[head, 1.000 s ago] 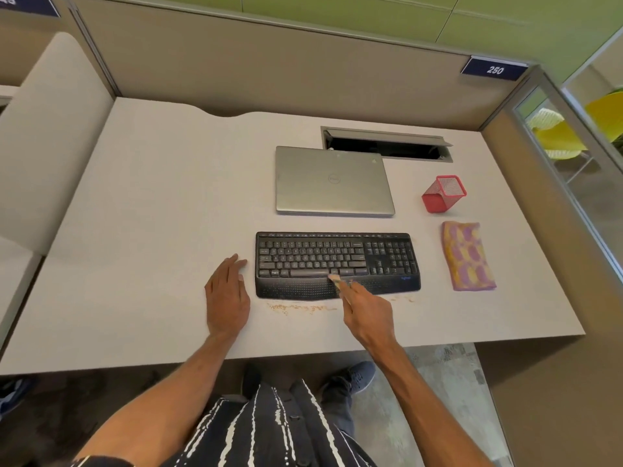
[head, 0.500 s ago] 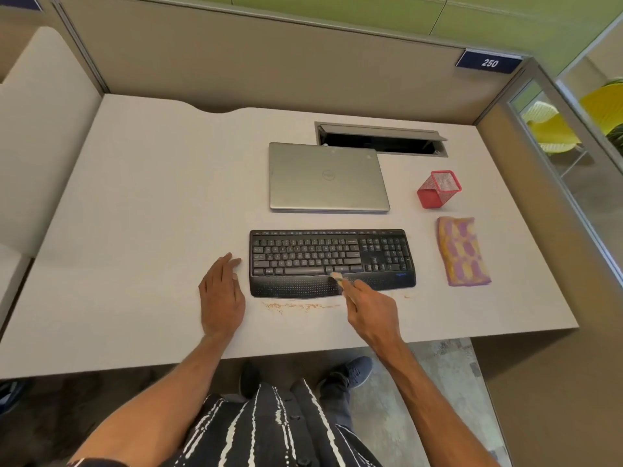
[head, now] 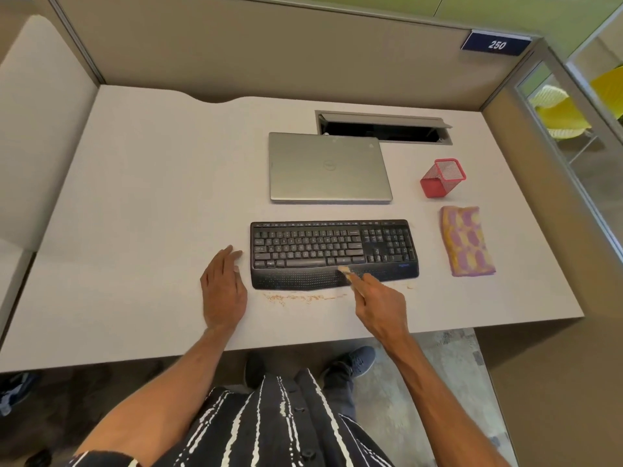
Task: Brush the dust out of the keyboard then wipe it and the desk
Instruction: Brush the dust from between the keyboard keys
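Right hand (head: 379, 306) pinches a small brush (head: 346, 272), bristles pointing to 11 o'clock on the dotted palm rest (head: 296, 279) of a black keyboard (head: 333, 246) lying 9-to-3 on the desk (head: 135, 203). Left hand (head: 222, 291) rests flat, fingers straight, at its 9. Brown dust (head: 300, 297) lines its near edge. Fuzzy checked cloth (head: 468, 241) at 3; red mesh cup (head: 441, 178) at 1; closed silver laptop (head: 328, 166) at 12.
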Demonstrator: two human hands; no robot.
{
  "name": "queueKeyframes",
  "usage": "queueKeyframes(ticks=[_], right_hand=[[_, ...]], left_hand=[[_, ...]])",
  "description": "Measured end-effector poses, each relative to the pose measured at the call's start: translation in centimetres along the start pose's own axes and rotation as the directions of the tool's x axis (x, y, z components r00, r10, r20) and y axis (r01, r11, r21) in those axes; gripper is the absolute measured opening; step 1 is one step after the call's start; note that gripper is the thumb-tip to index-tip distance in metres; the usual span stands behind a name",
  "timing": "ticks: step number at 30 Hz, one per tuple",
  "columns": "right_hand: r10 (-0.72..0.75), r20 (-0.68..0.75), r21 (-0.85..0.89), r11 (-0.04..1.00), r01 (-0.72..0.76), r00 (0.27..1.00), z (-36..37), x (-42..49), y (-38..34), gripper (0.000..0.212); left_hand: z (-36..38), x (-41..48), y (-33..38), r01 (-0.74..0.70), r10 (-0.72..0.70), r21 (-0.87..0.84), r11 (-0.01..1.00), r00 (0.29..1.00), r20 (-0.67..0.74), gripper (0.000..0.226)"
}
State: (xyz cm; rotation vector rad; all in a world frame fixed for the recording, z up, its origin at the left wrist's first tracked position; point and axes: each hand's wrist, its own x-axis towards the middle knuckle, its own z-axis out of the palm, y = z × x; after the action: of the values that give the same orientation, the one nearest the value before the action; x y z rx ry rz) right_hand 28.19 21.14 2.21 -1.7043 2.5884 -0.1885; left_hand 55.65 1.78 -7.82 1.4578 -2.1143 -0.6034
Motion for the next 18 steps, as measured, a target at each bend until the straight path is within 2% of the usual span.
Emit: queueKeyframes(ticks=[4, 8, 10, 13, 18], right_hand=[[-0.013, 0.029, -0.036, 0.999, 0.014, 0.999, 0.5, 1.4, 0.0, 0.038], [-0.038, 0.068, 0.018, 0.999, 0.037, 0.997, 0.9, -1.0, 0.9, 0.042], [-0.054, 0.076, 0.003, 0.999, 0.054, 0.996, 0.4, -2.2, 1.4, 0.038], [-0.060, 0.032, 0.006, 0.998, 0.059, 0.998, 0.2, -1.9, 1.8, 0.038], [0.025, -0.031, 0.014, 1.000, -0.025, 0.999, 0.2, 0.9, 1.6, 0.038]], left_hand=[[-0.1, 0.1, -0.1, -0.002, 0.002, -0.011, 1.000, 1.000, 0.008, 0.041], [-0.1, 0.1, -0.2, 0.006, -0.006, -0.032, 0.999, 1.000, 0.002, 0.043], [0.0, 0.0, -0.1, 0.010, -0.010, -0.027, 1.000, 1.000, 0.001, 0.044], [-0.1, 0.0, -0.1, 0.013, -0.013, -0.026, 1.000, 1.000, 0.003, 0.042], [-0.1, 0.1, -0.1, 0.006, -0.005, -0.017, 1.000, 1.000, 0.015, 0.044]])
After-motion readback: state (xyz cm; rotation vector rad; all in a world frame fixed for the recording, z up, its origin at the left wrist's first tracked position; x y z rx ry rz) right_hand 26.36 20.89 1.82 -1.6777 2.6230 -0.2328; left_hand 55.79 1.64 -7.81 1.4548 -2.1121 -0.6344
